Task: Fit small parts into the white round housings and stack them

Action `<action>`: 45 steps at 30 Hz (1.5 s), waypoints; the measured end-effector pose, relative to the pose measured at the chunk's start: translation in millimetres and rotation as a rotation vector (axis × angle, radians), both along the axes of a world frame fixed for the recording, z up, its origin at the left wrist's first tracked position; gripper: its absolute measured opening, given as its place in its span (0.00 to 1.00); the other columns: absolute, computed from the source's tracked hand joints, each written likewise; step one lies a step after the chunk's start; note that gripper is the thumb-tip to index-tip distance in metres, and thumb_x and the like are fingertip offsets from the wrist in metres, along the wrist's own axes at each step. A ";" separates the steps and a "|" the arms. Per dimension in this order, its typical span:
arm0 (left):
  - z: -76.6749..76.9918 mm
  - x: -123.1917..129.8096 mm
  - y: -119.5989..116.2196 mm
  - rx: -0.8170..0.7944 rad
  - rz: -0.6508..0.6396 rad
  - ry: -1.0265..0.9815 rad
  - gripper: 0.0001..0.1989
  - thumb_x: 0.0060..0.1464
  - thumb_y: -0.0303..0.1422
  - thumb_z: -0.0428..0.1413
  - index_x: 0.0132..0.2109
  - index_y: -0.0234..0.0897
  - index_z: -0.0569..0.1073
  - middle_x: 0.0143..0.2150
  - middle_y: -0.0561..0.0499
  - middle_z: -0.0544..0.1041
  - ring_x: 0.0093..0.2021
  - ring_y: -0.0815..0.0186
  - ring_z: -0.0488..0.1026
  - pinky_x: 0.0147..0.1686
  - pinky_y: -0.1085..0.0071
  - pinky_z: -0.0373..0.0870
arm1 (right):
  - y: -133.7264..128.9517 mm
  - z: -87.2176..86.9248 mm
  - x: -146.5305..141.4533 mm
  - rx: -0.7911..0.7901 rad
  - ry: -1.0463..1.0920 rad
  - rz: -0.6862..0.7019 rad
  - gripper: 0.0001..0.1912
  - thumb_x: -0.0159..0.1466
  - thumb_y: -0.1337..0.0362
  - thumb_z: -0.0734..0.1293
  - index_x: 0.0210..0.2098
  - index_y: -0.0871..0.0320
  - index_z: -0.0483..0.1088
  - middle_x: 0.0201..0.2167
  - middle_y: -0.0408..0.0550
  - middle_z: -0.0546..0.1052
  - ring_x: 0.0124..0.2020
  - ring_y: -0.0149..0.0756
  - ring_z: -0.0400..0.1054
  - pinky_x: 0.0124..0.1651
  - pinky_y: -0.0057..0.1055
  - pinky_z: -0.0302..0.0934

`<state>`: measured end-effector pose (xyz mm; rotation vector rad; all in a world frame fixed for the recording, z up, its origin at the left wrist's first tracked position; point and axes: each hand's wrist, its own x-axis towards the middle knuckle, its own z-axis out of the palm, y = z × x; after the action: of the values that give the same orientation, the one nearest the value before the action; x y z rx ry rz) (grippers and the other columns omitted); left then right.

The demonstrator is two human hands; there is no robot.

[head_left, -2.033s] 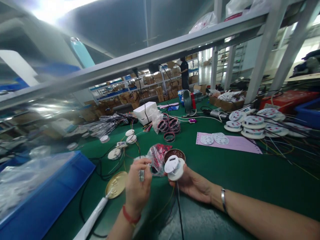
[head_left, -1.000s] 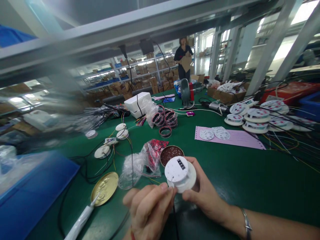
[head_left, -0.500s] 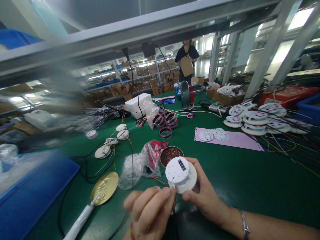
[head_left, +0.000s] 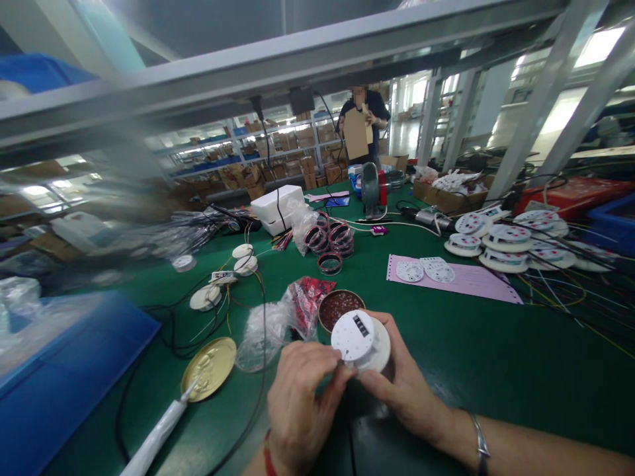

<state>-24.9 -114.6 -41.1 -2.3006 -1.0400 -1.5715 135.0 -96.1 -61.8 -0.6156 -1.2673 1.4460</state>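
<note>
A white round device with a smaller raised disc and a black strip of switches on top is tilted between my hands. My right hand grips it from the right, thumb at the near edge and fingers behind. The fingertips of my left hand pinch its lower left edge; anything small between them is hidden. Just behind the device stands a round tin of small dark reddish-brown pieces. Left of my hands lies a gold lid with pale blobs, where a white tube rests its thin tip.
Plastic bags, one with red contents, lie behind my left hand. A blue bin stands left. Wired white discs lie beyond the lid. Several round devices are stacked right, near a pink sheet. A person stands beyond holding cardboard.
My left hand has turned and opened its curled fingers, with thumb and forefinger now at the device's lower left edge. My right hand keeps its grip. The distant person has shifted the cardboard left.
</note>
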 end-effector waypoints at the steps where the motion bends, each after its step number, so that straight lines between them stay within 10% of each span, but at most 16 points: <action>1: -0.6 0.6 0.1 0.002 0.003 0.011 0.17 0.47 0.18 0.61 0.43 0.35 0.68 0.35 0.50 0.77 0.38 0.67 0.74 0.41 0.66 0.70 | -0.3 -0.2 0.0 0.005 -0.016 -0.006 0.31 0.56 0.55 0.70 0.53 0.52 0.52 0.44 0.47 0.67 0.43 0.37 0.64 0.46 0.31 0.59; 18: 8.7 4.5 -8.2 0.094 0.039 0.273 0.11 0.53 0.24 0.55 0.43 0.37 0.75 0.32 0.50 0.77 0.34 0.66 0.71 0.36 0.66 0.62 | -3.2 -22.6 -0.3 -0.269 0.049 0.103 0.35 0.54 0.48 0.70 0.55 0.55 0.58 0.53 0.53 0.67 0.57 0.48 0.58 0.61 0.44 0.49; 27: 14.3 -20.9 6.6 0.177 0.194 0.120 0.12 0.52 0.21 0.53 0.44 0.34 0.71 0.33 0.49 0.76 0.36 0.65 0.71 0.40 0.64 0.62 | -13.0 -11.2 -6.2 -0.618 0.204 0.817 0.20 0.58 0.57 0.61 0.42 0.67 0.70 0.36 0.58 0.77 0.38 0.40 0.72 0.43 0.33 0.61; 35: 5.8 -38.1 29.4 0.088 0.439 -0.060 0.08 0.55 0.24 0.53 0.42 0.36 0.71 0.35 0.49 0.75 0.38 0.65 0.70 0.42 0.65 0.63 | -4.6 -3.4 0.4 -0.676 0.240 1.059 0.22 0.55 0.56 0.60 0.38 0.69 0.72 0.34 0.57 0.77 0.35 0.36 0.73 0.39 0.26 0.61; 45: -9.7 -19.6 32.4 -0.196 0.340 0.177 0.08 0.57 0.26 0.52 0.44 0.38 0.71 0.39 0.50 0.76 0.41 0.64 0.71 0.45 0.64 0.58 | -0.6 -15.6 -1.2 -0.683 0.274 1.121 0.26 0.51 0.54 0.60 0.42 0.68 0.69 0.34 0.58 0.77 0.34 0.40 0.73 0.40 0.30 0.61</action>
<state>-44.5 -82.2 -50.8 -2.1799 -1.4982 -1.1607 133.8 -96.7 -77.4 -0.0522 -0.8664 2.8356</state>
